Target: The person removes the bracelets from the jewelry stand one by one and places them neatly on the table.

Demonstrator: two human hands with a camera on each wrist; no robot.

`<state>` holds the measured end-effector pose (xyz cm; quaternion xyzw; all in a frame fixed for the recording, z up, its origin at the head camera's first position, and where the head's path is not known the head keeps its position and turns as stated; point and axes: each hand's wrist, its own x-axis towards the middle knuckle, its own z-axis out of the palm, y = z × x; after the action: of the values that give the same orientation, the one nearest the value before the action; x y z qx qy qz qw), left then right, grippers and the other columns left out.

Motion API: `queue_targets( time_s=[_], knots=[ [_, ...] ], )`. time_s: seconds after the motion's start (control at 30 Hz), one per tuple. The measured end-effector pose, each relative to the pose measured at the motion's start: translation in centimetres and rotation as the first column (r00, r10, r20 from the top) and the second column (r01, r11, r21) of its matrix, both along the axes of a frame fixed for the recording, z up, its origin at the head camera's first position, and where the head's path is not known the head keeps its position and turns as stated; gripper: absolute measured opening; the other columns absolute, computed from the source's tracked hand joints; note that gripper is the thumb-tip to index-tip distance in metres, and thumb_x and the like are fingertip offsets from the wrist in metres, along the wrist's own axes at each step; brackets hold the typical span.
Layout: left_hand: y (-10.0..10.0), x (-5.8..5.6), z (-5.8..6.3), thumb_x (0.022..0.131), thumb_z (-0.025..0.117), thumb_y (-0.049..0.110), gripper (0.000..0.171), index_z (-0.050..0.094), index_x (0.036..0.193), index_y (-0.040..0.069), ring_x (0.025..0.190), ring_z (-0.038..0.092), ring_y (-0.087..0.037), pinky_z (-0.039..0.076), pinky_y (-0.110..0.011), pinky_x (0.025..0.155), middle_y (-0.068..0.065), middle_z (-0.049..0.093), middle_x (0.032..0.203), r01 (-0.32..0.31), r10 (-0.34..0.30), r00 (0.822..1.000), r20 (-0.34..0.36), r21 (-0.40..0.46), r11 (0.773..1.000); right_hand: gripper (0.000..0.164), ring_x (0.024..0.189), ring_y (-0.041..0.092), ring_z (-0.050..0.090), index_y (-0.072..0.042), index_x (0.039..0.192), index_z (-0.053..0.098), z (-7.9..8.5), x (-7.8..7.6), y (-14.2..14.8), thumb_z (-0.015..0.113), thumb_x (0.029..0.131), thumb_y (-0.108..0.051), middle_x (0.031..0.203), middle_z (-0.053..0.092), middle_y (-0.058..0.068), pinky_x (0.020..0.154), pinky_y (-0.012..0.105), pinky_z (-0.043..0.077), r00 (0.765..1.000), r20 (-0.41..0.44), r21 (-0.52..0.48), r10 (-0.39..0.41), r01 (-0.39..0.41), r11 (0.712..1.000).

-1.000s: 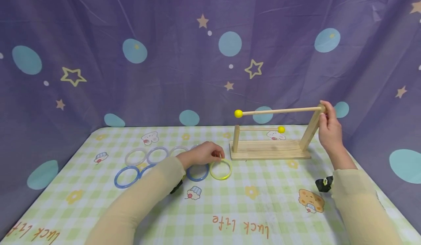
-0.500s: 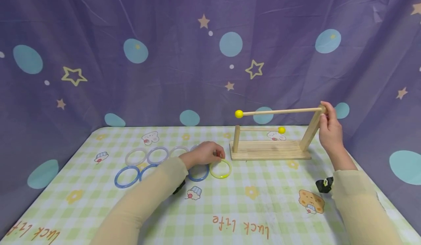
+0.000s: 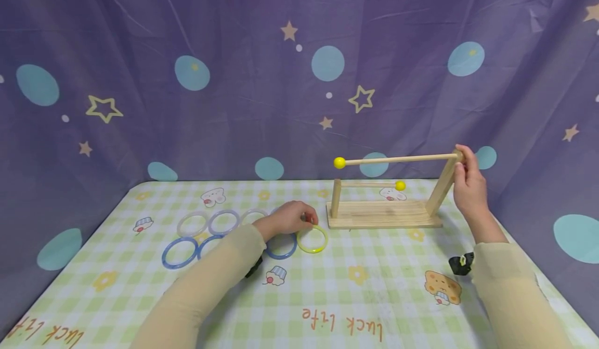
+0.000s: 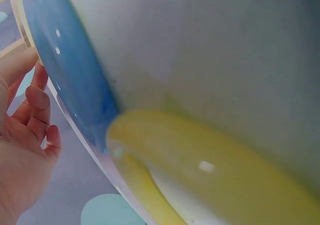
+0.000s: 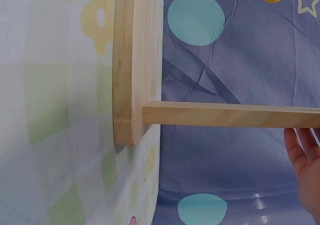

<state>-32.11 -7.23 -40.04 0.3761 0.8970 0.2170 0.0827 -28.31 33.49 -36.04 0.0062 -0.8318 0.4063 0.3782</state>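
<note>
My left hand (image 3: 291, 218) pinches the far edge of a translucent yellow ring (image 3: 312, 251) in the head view. Blue rings (image 3: 180, 267) and paler rings (image 3: 223, 233) lie on the table to its left, partly covered by the left hand and sleeve. In the left wrist view, a blue ring (image 4: 70, 60) and a blurred yellow ring (image 4: 200, 150) fill the foreground, with the left fingertips behind. My right hand (image 3: 470, 190) grips the top of the tall post of a wooden stand (image 3: 386, 214). Two thin rods with yellow ball ends extend from its posts.
A checked tablecloth (image 3: 327, 286) with printed cartoons covers the table. Behind hangs a purple curtain (image 3: 262, 104) with stars and dots. A black wrist strap piece (image 3: 461, 263) shows beside the right sleeve.
The pinched yellow ring has shifted very slightly away from me, along with the left hand. My right hand and the wooden stand stay in place.
</note>
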Motion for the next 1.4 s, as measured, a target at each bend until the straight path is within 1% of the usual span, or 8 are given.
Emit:
queue_targets(
  time_s=[0.3, 0.5, 0.6, 0.67, 0.87, 1.07, 1.4],
  knots=[
    [0.09, -0.32, -0.52, 0.087, 0.072, 0.009, 0.009, 0.072, 0.088, 0.017, 0.078, 0.057, -0.010, 0.045, -0.028, 0.076, 0.010, 0.064, 0.081, -0.019, 0.019, 1.000, -0.006, -0.018, 1.000, 0.038, 0.069, 0.006, 0.040, -0.018, 0.141, 0.045, -0.06, 0.30, 0.16, 0.039, 0.104, -0.015, 0.089, 0.043, -0.002, 0.064, 0.023, 0.033, 1.000, 0.002, 0.007, 0.009, -0.009, 1.000],
    [0.01, -0.23, -0.51, 0.088, 0.072, 0.009, 0.008, 0.072, 0.088, 0.017, 0.078, 0.056, -0.010, 0.046, -0.028, 0.077, 0.009, 0.064, 0.081, -0.037, 0.037, 0.999, 0.018, -0.011, 0.999, 0.037, 0.068, 0.005, 0.040, -0.018, 0.141, 0.045, -0.03, 0.27, 0.30, 0.039, 0.105, -0.017, 0.091, 0.043, -0.003, 0.062, 0.018, 0.034, 0.999, 0.006, 0.023, 0.037, -0.037, 0.999],
    [-0.08, -0.12, -0.49, 0.088, 0.072, 0.009, 0.008, 0.073, 0.089, 0.017, 0.079, 0.056, -0.010, 0.046, -0.028, 0.077, 0.009, 0.064, 0.081, -0.045, 0.045, 0.999, 0.027, -0.011, 0.999, 0.038, 0.069, 0.006, 0.041, -0.018, 0.142, 0.044, -0.07, 0.22, 0.34, 0.038, 0.105, -0.017, 0.092, 0.044, -0.002, 0.062, 0.019, 0.034, 0.999, 0.017, 0.030, 0.049, -0.050, 0.998],
    [-0.12, -0.09, -0.51, 0.088, 0.072, 0.008, 0.008, 0.073, 0.089, 0.016, 0.079, 0.056, -0.010, 0.046, -0.028, 0.077, 0.009, 0.064, 0.081, -0.039, 0.040, 0.999, 0.031, -0.005, 0.999, 0.038, 0.070, 0.007, 0.041, -0.018, 0.143, 0.043, -0.06, 0.21, 0.34, 0.037, 0.105, -0.018, 0.093, 0.045, -0.001, 0.063, 0.020, 0.035, 0.998, 0.023, 0.033, 0.055, -0.056, 0.998],
    [-0.06, -0.17, -0.74, 0.087, 0.072, 0.008, 0.008, 0.073, 0.088, 0.015, 0.078, 0.057, -0.009, 0.046, -0.027, 0.076, 0.009, 0.064, 0.080, 0.002, -0.003, 0.999, 0.034, 0.020, 1.000, 0.038, 0.071, 0.008, 0.042, -0.018, 0.143, 0.042, 0.07, 0.25, 0.28, 0.036, 0.105, -0.018, 0.094, 0.046, 0.001, 0.064, 0.022, 0.035, 0.998, 0.026, 0.032, 0.061, -0.062, 0.998],
    [0.01, 0.01, -0.68, 0.087, 0.072, 0.008, 0.008, 0.073, 0.088, 0.016, 0.078, 0.057, -0.009, 0.046, -0.027, 0.076, 0.010, 0.063, 0.080, 0.003, -0.003, 0.999, 0.040, 0.014, 1.000, 0.038, 0.072, 0.008, 0.042, -0.017, 0.143, 0.043, 0.22, 0.46, 0.27, 0.037, 0.105, -0.019, 0.095, 0.047, 0.002, 0.065, 0.021, 0.035, 0.997, 0.039, 0.014, 0.074, -0.075, 0.997],
    [-0.01, 0.09, -0.62, 0.087, 0.073, 0.007, 0.009, 0.073, 0.088, 0.016, 0.077, 0.056, -0.009, 0.046, -0.028, 0.075, 0.010, 0.063, 0.079, 0.028, -0.030, 0.998, 0.051, 0.030, 0.999, 0.039, 0.075, 0.003, 0.044, -0.014, 0.144, 0.041, 0.88, 0.81, 0.36, 0.037, 0.105, -0.016, 0.103, 0.052, 0.012, 0.066, 0.015, 0.036, 0.992, 0.048, 0.051, 0.114, -0.117, 0.992]
  ],
)
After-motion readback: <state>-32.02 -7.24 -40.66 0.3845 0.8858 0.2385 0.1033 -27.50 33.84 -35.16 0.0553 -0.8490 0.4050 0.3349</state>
